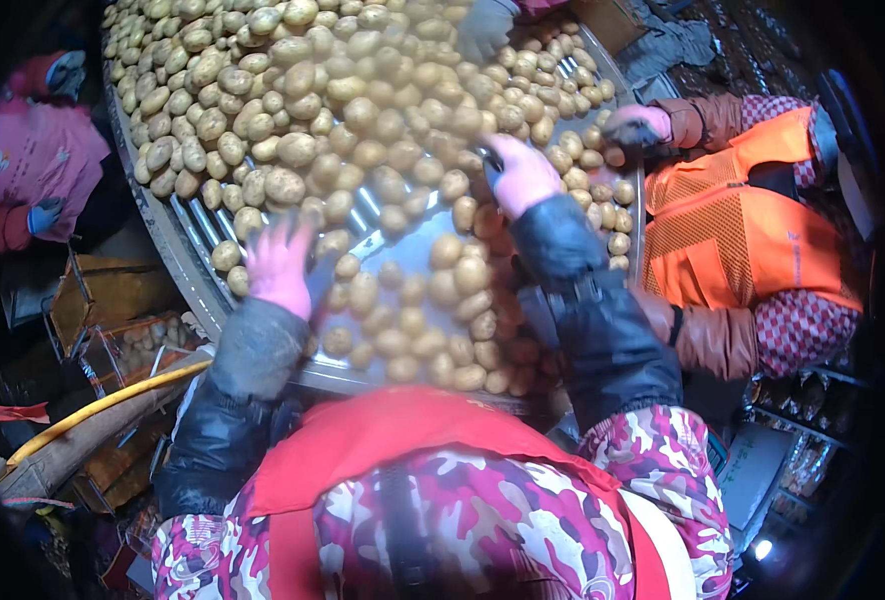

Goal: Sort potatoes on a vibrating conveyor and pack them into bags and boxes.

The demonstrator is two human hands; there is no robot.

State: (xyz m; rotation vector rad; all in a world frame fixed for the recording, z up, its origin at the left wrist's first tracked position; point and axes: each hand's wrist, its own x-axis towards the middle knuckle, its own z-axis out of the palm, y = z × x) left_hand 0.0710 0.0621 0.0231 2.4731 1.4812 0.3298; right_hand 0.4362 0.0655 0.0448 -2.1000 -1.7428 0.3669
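Observation:
A round metal table (pixel 405 236) in front of me carries a large heap of potatoes (pixel 285 184). My left hand (pixel 281 262), in a pink glove with dark fingers, is over the table's left part with its fingers spread, beside a few potatoes. At the right edge of the heap, my right hand (pixel 521 176) wears a matching glove, its fingers bent toward the potatoes. Blur hides whether it grips one. Loose potatoes (pixel 412 322) lie between my forearms, near the table's front edge; several are blurred.
Across the table a grey-gloved hand (pixel 487 30) touches the heap. A person in an orange vest (pixel 750 217) stands at the right rim, and a person in pink (pixel 45 165) at the left. A yellow hose (pixel 105 409) and crates (pixel 97 292) are at lower left.

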